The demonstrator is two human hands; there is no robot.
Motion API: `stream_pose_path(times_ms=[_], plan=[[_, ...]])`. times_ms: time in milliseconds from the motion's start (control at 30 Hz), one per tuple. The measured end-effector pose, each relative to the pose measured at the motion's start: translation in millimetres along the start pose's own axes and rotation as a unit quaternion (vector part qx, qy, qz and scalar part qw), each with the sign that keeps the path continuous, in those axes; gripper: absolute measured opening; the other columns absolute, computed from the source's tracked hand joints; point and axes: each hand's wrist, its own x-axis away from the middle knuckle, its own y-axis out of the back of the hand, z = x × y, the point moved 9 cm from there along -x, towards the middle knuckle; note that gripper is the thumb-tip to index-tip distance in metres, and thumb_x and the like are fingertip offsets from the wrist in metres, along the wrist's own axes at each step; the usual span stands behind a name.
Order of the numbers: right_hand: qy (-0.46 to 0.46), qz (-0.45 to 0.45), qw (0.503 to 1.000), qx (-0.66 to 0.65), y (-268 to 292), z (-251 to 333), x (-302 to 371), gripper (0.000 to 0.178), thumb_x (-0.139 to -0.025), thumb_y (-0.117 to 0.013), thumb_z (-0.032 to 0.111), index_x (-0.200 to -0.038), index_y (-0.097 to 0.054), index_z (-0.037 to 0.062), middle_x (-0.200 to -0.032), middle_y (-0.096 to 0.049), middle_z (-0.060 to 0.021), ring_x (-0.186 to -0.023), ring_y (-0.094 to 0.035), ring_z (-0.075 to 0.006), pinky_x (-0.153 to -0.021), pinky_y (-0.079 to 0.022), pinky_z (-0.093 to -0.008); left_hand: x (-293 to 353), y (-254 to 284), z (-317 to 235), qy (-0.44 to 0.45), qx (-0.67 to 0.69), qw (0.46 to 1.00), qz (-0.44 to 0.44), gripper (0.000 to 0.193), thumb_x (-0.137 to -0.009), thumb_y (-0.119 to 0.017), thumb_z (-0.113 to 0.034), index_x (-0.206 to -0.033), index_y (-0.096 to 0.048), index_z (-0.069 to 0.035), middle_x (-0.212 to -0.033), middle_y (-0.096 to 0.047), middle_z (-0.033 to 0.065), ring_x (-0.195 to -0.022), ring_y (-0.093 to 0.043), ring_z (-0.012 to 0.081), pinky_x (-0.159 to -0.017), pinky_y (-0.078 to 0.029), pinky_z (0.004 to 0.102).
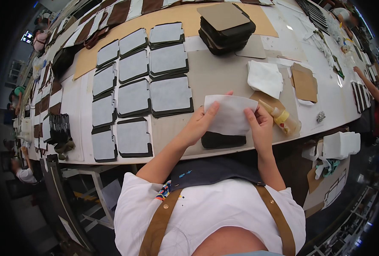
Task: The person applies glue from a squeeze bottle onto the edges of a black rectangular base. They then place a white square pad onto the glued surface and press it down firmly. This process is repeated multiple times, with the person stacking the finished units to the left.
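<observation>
Between my two hands is a thin white sheet with rounded corners, tilted toward me. My left hand pinches its left edge, thumb on the near face. At the right edge my right hand grips it in the same way. Below the sheet, close to the table's front edge, lies a black panel, partly hidden by the sheet. Just right of my right hand a clear bottle with a yellow collar lies on its side, its nozzle pointing to the far left.
Rows of black panels topped with pale sheets cover the table's left half. A tall stack of black pieces stands at the back. White sheets and brown card pieces lie to the right. Another person's arm reaches in at far right.
</observation>
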Motion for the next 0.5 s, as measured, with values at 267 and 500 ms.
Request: stream_pose_path(times_ms=[267, 500], plan=[[-0.035, -0.004, 0.999, -0.007, -1, -3, 11, 0.020, -0.099, -0.065, 0.013, -0.110, -0.065, -0.0029, -0.093, -0.069, -0.0025, -0.079, -0.060, -0.0035, -0.070, -0.047, -0.0187, 5, 20, 11, -0.081, -0.065, 0.991, -0.085, 0.048, -0.109, -0.044, -0.034, -0.147, -0.049, -0.007, -0.127, -0.064, 0.0053, -0.112, -0.058, 0.0077, -0.099, -0.044, 0.0242], [-0.071, -0.008, 0.993, 0.098, 24, -26, 25, 0.015, -0.096, -0.069, 0.014, -0.102, -0.066, -0.0002, -0.085, -0.068, -0.0001, -0.071, -0.057, -0.0025, -0.063, -0.046, -0.0197, 39, 28, 35, -0.024, -0.223, 0.967, -0.122, 0.056, -0.102, -0.057, -0.015, -0.154, -0.037, -0.006, -0.102, -0.069, 0.0069, -0.084, -0.058, 0.0096, -0.080, -0.048, 0.0253]])
